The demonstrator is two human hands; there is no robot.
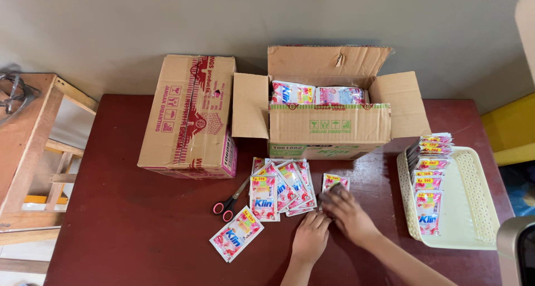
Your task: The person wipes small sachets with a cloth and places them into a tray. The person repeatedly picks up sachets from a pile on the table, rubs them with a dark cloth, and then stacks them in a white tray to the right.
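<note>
Pressing my right hand (346, 207) flat on a pink sachet (334, 182) near the table's middle, I keep my left hand (310, 236) resting beside it at about seven o'clock, fingers loosely curled and holding nothing. Both hands lie close together, nearly touching. At nine o'clock from the sachet sits a fanned pile of sachets (281, 188), with one loose sachet (237, 233) farther out at eight o'clock and scissors (229, 201) just beyond the pile. At three o'clock, a cream basket (479, 197) already has a row of sachets standing along its left side, most of it bare. At twelve o'clock the open box (326, 127) looks well stocked, so I judge much is left. A closed box (189, 116) lies at ten o'clock.
</note>
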